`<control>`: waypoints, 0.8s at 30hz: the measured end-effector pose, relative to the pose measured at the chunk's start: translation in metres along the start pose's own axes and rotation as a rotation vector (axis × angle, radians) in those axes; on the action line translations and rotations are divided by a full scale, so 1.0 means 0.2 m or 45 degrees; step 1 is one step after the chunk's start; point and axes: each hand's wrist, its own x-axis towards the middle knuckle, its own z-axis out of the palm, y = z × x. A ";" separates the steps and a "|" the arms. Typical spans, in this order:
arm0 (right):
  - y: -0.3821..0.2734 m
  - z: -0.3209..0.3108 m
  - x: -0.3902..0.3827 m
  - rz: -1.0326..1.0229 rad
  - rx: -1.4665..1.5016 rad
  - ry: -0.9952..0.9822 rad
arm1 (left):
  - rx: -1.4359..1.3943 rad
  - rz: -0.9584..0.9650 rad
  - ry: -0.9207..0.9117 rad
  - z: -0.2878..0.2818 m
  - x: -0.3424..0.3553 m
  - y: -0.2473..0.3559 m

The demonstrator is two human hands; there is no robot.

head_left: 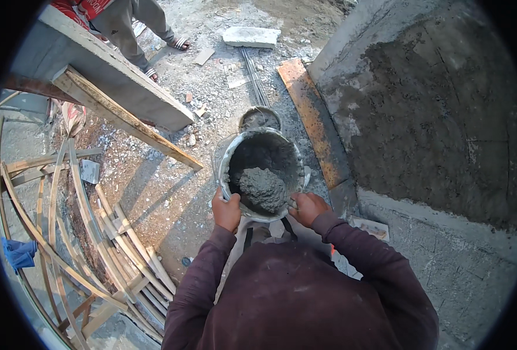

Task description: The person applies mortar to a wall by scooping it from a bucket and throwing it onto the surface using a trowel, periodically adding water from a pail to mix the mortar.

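Gripping bucket (264,149) by rim, fingers (218,204) apparently outside.

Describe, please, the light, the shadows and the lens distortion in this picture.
In the head view, sunlight casts long shadows across the gravel; in the head view, the bucket is shaded inside; in the head view, the wooden strips at left look bowed, probably by the fisheye.

Showed whitish grey on the bucket rim (227,157) and grey on the wet cement (262,188). Wore a dark plum shirt (296,297). Had orange with dark spots on the board (312,119), blue on the cloth (19,254), dark and white stripes on the sandals (182,44).
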 end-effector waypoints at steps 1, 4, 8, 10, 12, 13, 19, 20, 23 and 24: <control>-0.04 -0.08 -0.03 0.008 -0.055 0.011 | -0.012 -0.014 0.050 -0.02 0.00 -0.04; 0.04 -0.25 -0.01 -0.322 0.029 0.139 | -0.048 -0.141 0.078 -0.07 0.00 -0.10; -0.04 -0.65 0.03 -0.827 0.212 0.089 | -0.372 -0.126 0.418 -0.15 -0.07 -0.22; 0.04 -0.85 0.12 -0.935 0.369 -0.070 | -0.415 -0.230 0.444 -0.11 -0.08 -0.15; 0.22 -1.02 0.27 -1.081 0.540 -0.256 | -0.311 -0.266 0.619 -0.13 -0.11 -0.19; 0.36 -1.10 0.37 -0.889 0.743 -0.611 | -0.256 -0.312 0.669 -0.06 -0.10 -0.13; 1.86 -1.49 1.03 0.125 1.482 -0.163 | -0.151 -0.399 0.710 0.33 0.13 0.10; 2.07 -1.67 1.07 0.339 1.253 0.407 | -0.152 -0.411 0.636 0.40 0.14 0.14; 1.76 -2.07 0.65 0.070 0.993 0.880 | -0.123 -0.439 0.596 0.40 0.17 0.04; 1.62 -2.11 0.39 -0.016 0.955 0.947 | -0.146 -0.488 0.504 0.50 0.18 0.13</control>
